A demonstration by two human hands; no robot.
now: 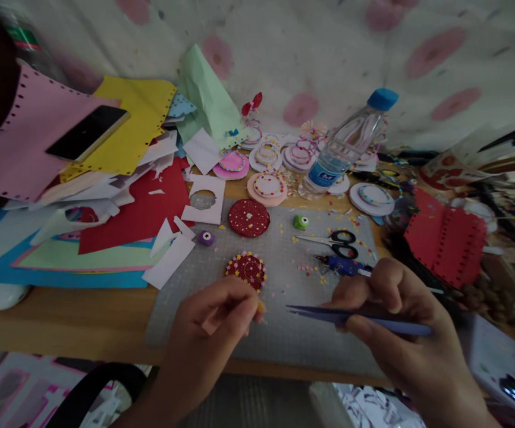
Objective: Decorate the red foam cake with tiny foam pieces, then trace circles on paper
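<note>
1. Here, I see the left hand (216, 324) pinching what looks like a tiny yellowish piece (261, 307) at its fingertips, too blurred to identify.
2. The right hand (411, 353) grasps violet tweezers (322, 315), tips slightly parted and aimed at that pinch, a hold seemingly suited to small bits.
3. The dark red disc (247, 272), rimmed with yellow and pink shapes, lies just beyond the left hand on the grey cutting mat (293, 351), which probably shields the desk (97, 327).
4. The water bottle (329, 174) wears a blue label; I cannot read its lettering.
</note>
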